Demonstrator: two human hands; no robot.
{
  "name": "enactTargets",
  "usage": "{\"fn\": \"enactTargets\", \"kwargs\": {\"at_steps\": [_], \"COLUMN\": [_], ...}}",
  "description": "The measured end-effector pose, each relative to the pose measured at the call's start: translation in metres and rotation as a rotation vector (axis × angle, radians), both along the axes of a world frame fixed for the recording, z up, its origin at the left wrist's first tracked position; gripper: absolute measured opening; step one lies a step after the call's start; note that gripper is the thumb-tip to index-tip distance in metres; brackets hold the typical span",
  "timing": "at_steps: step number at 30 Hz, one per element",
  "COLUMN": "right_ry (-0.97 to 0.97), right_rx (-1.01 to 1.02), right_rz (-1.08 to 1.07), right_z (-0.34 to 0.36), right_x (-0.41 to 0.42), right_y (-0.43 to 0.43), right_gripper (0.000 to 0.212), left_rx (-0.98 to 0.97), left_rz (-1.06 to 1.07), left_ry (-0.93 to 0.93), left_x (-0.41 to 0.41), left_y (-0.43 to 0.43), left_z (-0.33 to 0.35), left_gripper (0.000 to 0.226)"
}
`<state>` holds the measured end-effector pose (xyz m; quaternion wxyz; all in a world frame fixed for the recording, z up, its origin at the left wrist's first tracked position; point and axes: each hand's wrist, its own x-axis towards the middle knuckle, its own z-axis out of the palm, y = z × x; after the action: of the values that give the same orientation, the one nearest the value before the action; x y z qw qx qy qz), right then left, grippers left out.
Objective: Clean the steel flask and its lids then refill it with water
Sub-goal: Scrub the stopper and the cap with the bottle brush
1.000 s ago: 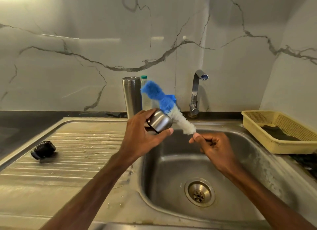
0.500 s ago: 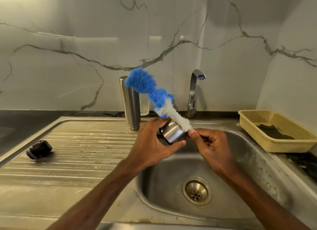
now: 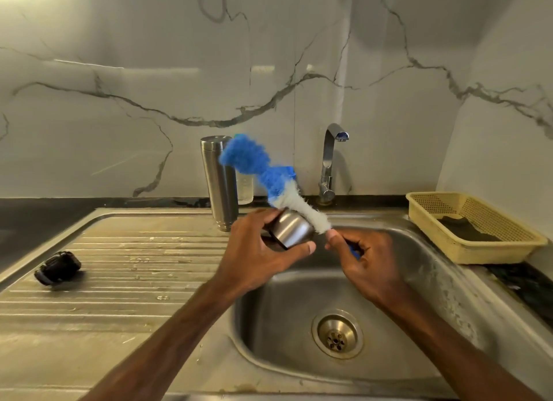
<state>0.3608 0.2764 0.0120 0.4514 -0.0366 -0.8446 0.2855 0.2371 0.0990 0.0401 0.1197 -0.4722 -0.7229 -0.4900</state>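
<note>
- Steel lid [image 3: 291, 228] sits at frame centre in my left hand [image 3: 257, 251], thumb beneath and fingers over the top. Its dark rim faces lower left, toward the palm.
- My right hand [image 3: 368, 260], just right of it, pinches the handle of the bottle brush [image 3: 269, 173].
- I read the brush's long axis as running from that hand up and left. Its white bristles lie against the lid's upper right side, and the blue tip ends by the flask's top.
- Flask [image 3: 220, 182] stands upright on the ribbed surface [image 3: 119, 266], near the sink's [image 3: 419, 281] back left corner.
- Both hands hover over the basin, with open room below down to the drain [image 3: 337, 333].
- Tap [image 3: 329, 161] is behind, yellow basket [image 3: 478, 251] at the right edge, black cap [image 3: 57, 268] well apart at left.
</note>
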Motion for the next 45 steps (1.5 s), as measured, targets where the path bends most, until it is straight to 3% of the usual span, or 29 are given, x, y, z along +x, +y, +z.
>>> {"fn": "enactTargets", "kwargs": {"at_steps": [7, 11, 15, 21, 23, 27, 31, 35, 39, 43, 45], "right_ry": [0.027, 0.132, 0.081, 0.057, -0.015, 0.029, -0.037, 0.007, -0.067, -0.002, -0.01], "right_rx": [0.042, 0.169, 0.206, 0.009, -0.042, -0.044, -0.075, -0.043, -0.134, -0.074, -0.075], "right_rz": [0.0, 0.026, 0.011, 0.025, 0.0, 0.056, 0.05, 0.09, 0.063, 0.109, 0.119], "right_z": [-0.006, -0.005, -0.013, -0.008, -0.011, -0.009, -0.007, -0.01, -0.014, -0.009, -0.012], "right_x": [-0.002, -0.009, -0.009, -0.009, -0.003, 0.0, 0.0, 0.0, 0.0, -0.001, -0.003], "right_y": [0.0, -0.006, 0.006, 0.003, 0.012, 0.007, 0.013, 0.005, 0.019, 0.007, 0.007], "right_gripper": [0.022, 0.025, 0.025, 0.022, 0.024, 0.031, 0.028, 0.031, 0.029, 0.031, 0.031], "left_rx": [0.035, 0.0, -0.024, -0.076, -0.038, -0.097, 0.035, -0.123, -0.011, -0.14, -0.122], "left_rz": [0.06, 0.025, 0.025, -0.054, -0.071, -0.171, -0.12, -0.168, -0.17, -0.22, -0.212], "left_ry": [-0.139, -0.175, -0.278, -0.148, -0.131, -0.093, -0.124, -0.116, -0.139, -0.075, -0.067], "left_x": [-0.009, -0.001, -0.01, -0.003, -0.007, 0.001, -0.014, -0.004, -0.016, -0.009, -0.01], "left_y": [-0.003, 0.002, -0.005, 0.0, -0.003, 0.0, -0.01, -0.006, -0.011, -0.008, -0.007], "left_z": [0.001, 0.0, 0.002, 0.004, 0.007, 0.006, 0.015, 0.009, 0.014, 0.009, 0.008], "left_gripper": [0.04, 0.033, 0.024, 0.052, 0.051, 0.05, 0.051, 0.047, 0.054, 0.037, 0.04]}}
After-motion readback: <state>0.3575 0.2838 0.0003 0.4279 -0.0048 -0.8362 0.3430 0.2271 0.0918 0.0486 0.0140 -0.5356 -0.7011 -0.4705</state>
